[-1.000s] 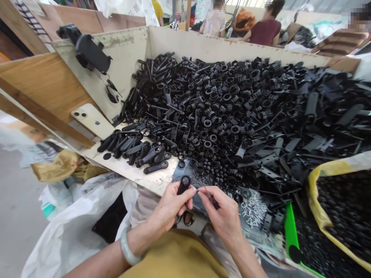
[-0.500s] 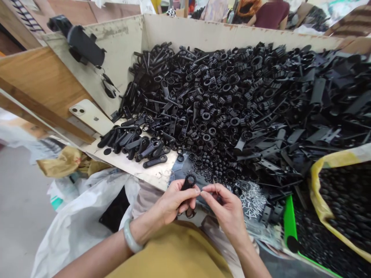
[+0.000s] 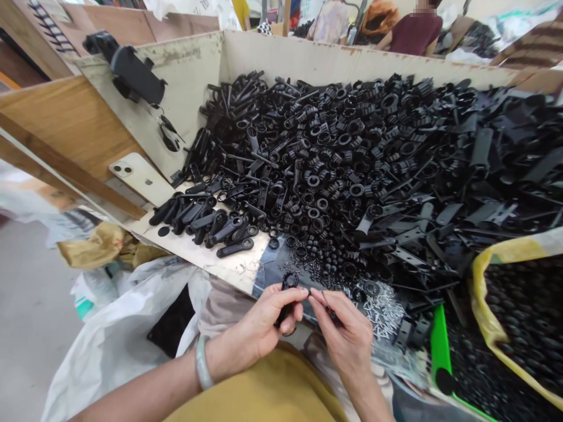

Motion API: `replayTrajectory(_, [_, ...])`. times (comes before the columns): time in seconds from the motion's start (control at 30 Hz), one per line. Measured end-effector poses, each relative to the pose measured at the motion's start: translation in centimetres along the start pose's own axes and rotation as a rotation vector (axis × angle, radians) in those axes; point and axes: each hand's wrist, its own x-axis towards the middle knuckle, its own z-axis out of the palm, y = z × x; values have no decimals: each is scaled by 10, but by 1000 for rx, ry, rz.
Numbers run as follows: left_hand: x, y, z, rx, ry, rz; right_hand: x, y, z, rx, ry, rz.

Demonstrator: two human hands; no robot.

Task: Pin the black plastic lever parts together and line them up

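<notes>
My left hand (image 3: 273, 316) is closed around a black plastic part with a ring-shaped end (image 3: 290, 281), which sticks up above the fingers. The rest of that part is mostly hidden by the palm. Close beside it, my right hand (image 3: 345, 325) is closed in a pinch, its fingertips nearly meeting the left thumb tip. Between the fingertips is something small and dark, too small to name. Just past the hands lie small black round pieces (image 3: 323, 252) and a heap of silver screws (image 3: 383, 309).
A large heap of black plastic parts (image 3: 334, 146) fills the walled bin (image 3: 352, 57). Finished-looking black handles (image 3: 211, 223) lie at the left, near a white phone (image 3: 141, 177). A yellow-edged sack (image 3: 481, 293) and green strip (image 3: 440, 340) stand right. People work behind.
Both hands sit slightly lower and further right in the picture, still close together. The view has tilted up slightly. The left hand keeps the black part.
</notes>
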Motion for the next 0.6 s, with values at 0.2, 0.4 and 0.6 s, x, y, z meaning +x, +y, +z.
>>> replayTrajectory(0.2, [1, -5, -3, 19, -39, 29, -2, -3, -4, 10, -36, 15])
replayTrajectory(0.4, [-3, 1, -2, 124, -100, 33, -1, -5, -4, 3, 36, 125])
replayTrajectory(0.6, [-9, 3, -15, 209, -165, 14, 1, -5, -6, -5, 1, 132])
